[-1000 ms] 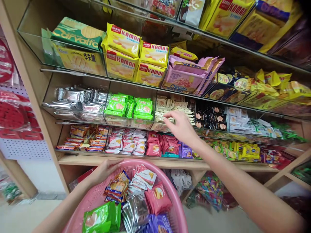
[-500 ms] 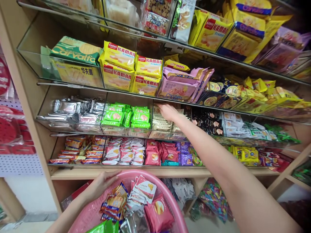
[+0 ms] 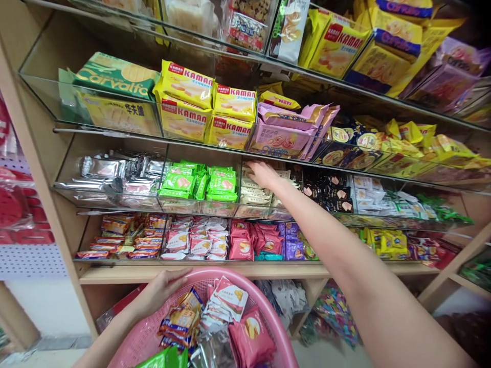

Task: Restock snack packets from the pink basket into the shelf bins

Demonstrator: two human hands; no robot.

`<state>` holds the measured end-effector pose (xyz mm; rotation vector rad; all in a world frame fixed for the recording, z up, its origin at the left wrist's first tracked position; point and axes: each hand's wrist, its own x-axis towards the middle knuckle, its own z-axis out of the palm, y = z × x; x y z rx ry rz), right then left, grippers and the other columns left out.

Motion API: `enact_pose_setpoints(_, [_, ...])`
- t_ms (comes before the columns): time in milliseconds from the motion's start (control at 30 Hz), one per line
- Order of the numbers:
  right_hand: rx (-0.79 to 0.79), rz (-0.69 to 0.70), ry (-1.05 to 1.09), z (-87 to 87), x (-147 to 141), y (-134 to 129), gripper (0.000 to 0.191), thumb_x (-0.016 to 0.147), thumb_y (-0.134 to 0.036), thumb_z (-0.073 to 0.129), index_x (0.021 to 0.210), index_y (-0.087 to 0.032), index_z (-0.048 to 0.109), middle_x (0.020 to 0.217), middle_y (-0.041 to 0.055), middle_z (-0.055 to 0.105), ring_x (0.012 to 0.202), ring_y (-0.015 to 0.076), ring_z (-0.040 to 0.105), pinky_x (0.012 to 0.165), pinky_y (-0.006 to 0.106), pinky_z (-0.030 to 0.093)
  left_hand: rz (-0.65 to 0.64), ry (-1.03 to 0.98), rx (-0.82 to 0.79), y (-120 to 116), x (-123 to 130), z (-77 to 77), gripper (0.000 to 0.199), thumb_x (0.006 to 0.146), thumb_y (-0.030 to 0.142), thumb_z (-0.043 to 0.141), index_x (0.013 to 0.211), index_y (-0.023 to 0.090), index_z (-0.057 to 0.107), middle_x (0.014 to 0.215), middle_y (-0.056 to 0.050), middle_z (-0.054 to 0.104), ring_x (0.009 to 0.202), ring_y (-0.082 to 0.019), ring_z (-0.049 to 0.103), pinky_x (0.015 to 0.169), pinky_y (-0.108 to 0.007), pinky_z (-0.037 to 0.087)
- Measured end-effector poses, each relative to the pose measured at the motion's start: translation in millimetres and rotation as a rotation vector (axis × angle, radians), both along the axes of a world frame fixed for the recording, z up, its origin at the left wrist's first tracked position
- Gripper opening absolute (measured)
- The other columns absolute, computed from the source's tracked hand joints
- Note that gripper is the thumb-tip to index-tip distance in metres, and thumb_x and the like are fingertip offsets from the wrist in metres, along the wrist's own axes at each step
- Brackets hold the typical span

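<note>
My left hand (image 3: 165, 289) is closed over the left rim of a pink plastic basket (image 3: 274, 296). Inside the basket lie white-and-red snack packets (image 3: 229, 297), pink-red packets (image 3: 253, 335), orange-and-blue packets (image 3: 182, 319), silver packets (image 3: 215, 350) and green packets (image 3: 163, 358). Farther off, my right hand (image 3: 263, 174) reaches into a glass-fronted shelf compartment, its fingers bent round cream-coloured snack packets (image 3: 255, 195) at the left side; the fingertips are partly hidden among them. Green packets (image 3: 178, 181) fill the compartment to its left, and black packets (image 3: 337, 194) lie to its right.
Glass dividers and front panes edge the shelves. Yellow wafer packs (image 3: 187, 84) and a green biscuit pack (image 3: 115, 74) stand on the shelf above. Below are red packets (image 3: 241, 245) and a wooden ledge (image 3: 134, 274). Bagged colourful sweets (image 3: 337, 312) sit low at the right.
The view has shifted slightly. My right hand stays at the cream-coloured packets, with its fingers moved only a little. My left hand keeps the same hold on the basket rim.
</note>
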<state>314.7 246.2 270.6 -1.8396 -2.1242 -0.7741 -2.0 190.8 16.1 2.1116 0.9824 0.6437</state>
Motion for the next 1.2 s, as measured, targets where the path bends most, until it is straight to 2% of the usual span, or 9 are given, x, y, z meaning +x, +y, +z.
enact_pose_setpoints(233, [-0.003, -0.048, -0.013, 0.8, -5.4, 4.3, 0.027, 0.084, -0.019, 0.048, 0.108, -0.016, 0.058, 0.116, 0.0133, 0.057, 0.106, 0.0255, 0.053, 0.082, 0.033, 0.043, 0.0, -0.007, 0.002, 0.5, -0.2, -1.3, 0.048, 0.084, 0.051, 0.045, 0.123, 0.024, 0.053, 0.125, 0.002, 0.053, 0.116, -0.024, 0.05, 0.103, -0.036, 0.035])
enact_pose_setpoints(400, [0.057, -0.047, -0.029, 0.4, -5.2, -3.3, 0.023, 0.085, -0.021, 0.046, 0.103, -0.017, 0.059, 0.111, 0.0121, 0.059, 0.099, 0.0263, 0.056, 0.079, 0.034, 0.044, 0.002, 0.0, -0.003, -2.2, 0.1, 1.7, 0.051, 0.083, 0.053, 0.045, 0.123, 0.023, 0.053, 0.125, 0.001, 0.052, 0.117, -0.024, 0.049, 0.103, -0.037, 0.034])
enact_pose_setpoints(500, [0.103, -0.04, -0.038, -0.1, -4.8, -15.0, 0.024, 0.087, -0.022, 0.042, 0.106, -0.016, 0.057, 0.106, 0.0127, 0.06, 0.094, 0.0266, 0.057, 0.077, 0.035, 0.043, -0.002, -0.013, 0.001, -3.3, 0.2, 3.2, 0.05, 0.082, 0.053, 0.046, 0.122, 0.024, 0.055, 0.124, 0.001, 0.053, 0.117, -0.025, 0.049, 0.104, -0.039, 0.033])
enact_pose_setpoints(667, [0.184, 0.012, -0.071, -6.9, -2.3, -40.4, 0.025, 0.089, -0.019, 0.039, 0.108, -0.014, 0.054, 0.11, 0.0134, 0.057, 0.104, 0.0264, 0.048, 0.085, 0.035, 0.038, -0.004, -0.013, 0.014, -2.6, 0.1, 1.4, 0.049, 0.082, 0.053, 0.045, 0.122, 0.025, 0.054, 0.125, 0.002, 0.052, 0.118, -0.024, 0.049, 0.104, -0.04, 0.033])
enact_pose_setpoints(833, [0.333, 0.132, -0.032, -19.1, 6.5, -72.5, 0.025, 0.089, -0.02, 0.038, 0.106, -0.013, 0.055, 0.104, 0.0132, 0.056, 0.101, 0.0258, 0.047, 0.085, 0.035, 0.037, -0.011, -0.024, 0.032, -2.4, 0.8, -0.1, 0.048, 0.083, 0.051, 0.046, 0.121, 0.024, 0.055, 0.123, 0.0, 0.054, 0.113, -0.024, 0.053, 0.101, -0.039, 0.037])
enact_pose_setpoints(967, [0.48, 0.324, 0.172, -35.8, 5.3, -112.6, 0.022, 0.09, -0.023, 0.038, 0.102, -0.016, 0.055, 0.102, 0.0097, 0.057, 0.099, 0.022, 0.049, 0.087, 0.033, 0.038, -0.001, -0.025, 0.039, -3.5, 2.8, 1.8, 0.047, 0.081, 0.051, 0.048, 0.119, 0.023, 0.057, 0.12, 0.0, 0.056, 0.11, -0.024, 0.056, 0.099, -0.039, 0.04])
enact_pose_setpoints(1067, [0.503, 0.393, 0.384, -60.6, -6.1, -147.4, 0.017, 0.088, -0.028, 0.046, 0.097, -0.019, 0.057, 0.102, 0.0072, 0.059, 0.101, 0.0221, 0.049, 0.091, 0.037, 0.036, 0.002, -0.015, 0.032, -3.9, 4.4, 2.2, 0.049, 0.081, 0.051, 0.047, 0.119, 0.02, 0.057, 0.119, -0.001, 0.056, 0.108, -0.024, 0.057, 0.098, -0.038, 0.041])
enact_pose_setpoints(1133, [0.375, 0.385, 0.662, -83.4, -18.6, -169.8, 0.015, 0.084, -0.033, 0.053, 0.093, -0.021, 0.058, 0.099, 0.0053, 0.061, 0.097, 0.0227, 0.052, 0.088, 0.04, 0.039, -0.004, -0.011, 0.038, -4.4, 5.0, 1.8, 0.05, 0.082, 0.051, 0.046, 0.119, 0.019, 0.057, 0.119, -0.002, 0.056, 0.107, -0.024, 0.058, 0.097, -0.038, 0.042])
enact_pose_setpoints(1200, [0.07, 0.386, 1.102, -107.9, -34.1, -190.6, 0.021, 0.08, -0.037, 0.058, 0.094, -0.021, 0.056, 0.094, 0.0049, 0.063, 0.088, 0.0211, 0.057, 0.081, 0.038, 0.045, -0.011, -0.008, 0.054, -5.3, 5.1, 1.6, 0.049, 0.082, 0.051, 0.045, 0.119, 0.019, 0.057, 0.119, -0.002, 0.057, 0.106, -0.024, 0.058, 0.096, -0.038, 0.042])
